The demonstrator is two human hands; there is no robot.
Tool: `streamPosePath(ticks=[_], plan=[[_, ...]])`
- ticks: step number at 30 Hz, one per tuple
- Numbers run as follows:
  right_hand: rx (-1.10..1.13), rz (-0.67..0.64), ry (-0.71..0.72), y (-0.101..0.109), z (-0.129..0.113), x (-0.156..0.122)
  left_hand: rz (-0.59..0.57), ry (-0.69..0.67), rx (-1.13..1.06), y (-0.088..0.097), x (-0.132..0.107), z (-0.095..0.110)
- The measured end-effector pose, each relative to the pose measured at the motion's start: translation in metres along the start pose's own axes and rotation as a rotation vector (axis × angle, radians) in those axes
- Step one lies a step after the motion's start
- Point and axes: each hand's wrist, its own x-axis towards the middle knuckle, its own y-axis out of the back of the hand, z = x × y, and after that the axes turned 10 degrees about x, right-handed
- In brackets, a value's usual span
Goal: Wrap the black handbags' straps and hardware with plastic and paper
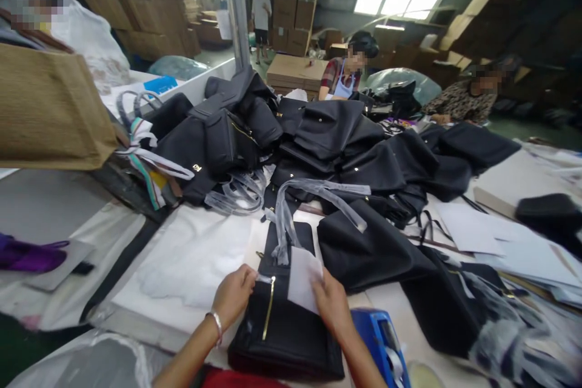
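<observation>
A black handbag [284, 327] with a gold zip lies flat on the table in front of me. My left hand [233, 296] rests on its upper left edge, fingers curled at the zip's top end. My right hand [331, 303] pinches a white paper card [302, 279] against the bag's upper right. Plastic-wrapped handles [284, 218] stretch away from the bag's top.
A heap of black handbags [336, 145] covers the table's middle. A blue tape dispenser [382, 339] sits by my right wrist. White sheets [482, 230] lie at right, a cardboard box [50, 109] at left. Two people sit across the table; another stands far back among stacked cartons.
</observation>
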Motion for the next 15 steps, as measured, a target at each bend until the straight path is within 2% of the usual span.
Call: streamPosePath(ticks=[3,5,6,8,10,13,15], plan=[[-0.458,0.079,0.155,0.001,-0.014,-0.011,0.051,0.062,0.175,-0.004,0.0,-0.027],[-0.69,-0.002,0.203,-0.012,-0.024,-0.023,0.025,0.082,0.232,-0.015,0.005,-0.035],[-0.757,-0.113,0.206,-0.02,-0.027,-0.03,0.012,0.089,0.242,-0.02,0.008,-0.037],[-0.763,-0.385,0.182,-0.034,-0.025,-0.038,0.005,0.093,0.224,-0.028,0.014,-0.038],[-0.668,-0.532,0.112,-0.039,-0.017,-0.039,0.024,0.076,0.153,-0.03,0.015,-0.038],[-0.607,-0.472,0.027,-0.036,-0.004,-0.028,0.066,0.028,-0.031,-0.027,0.008,-0.033],[-0.645,-0.485,0.032,-0.033,0.002,-0.017,0.07,0.008,-0.171,-0.024,0.001,-0.028]])
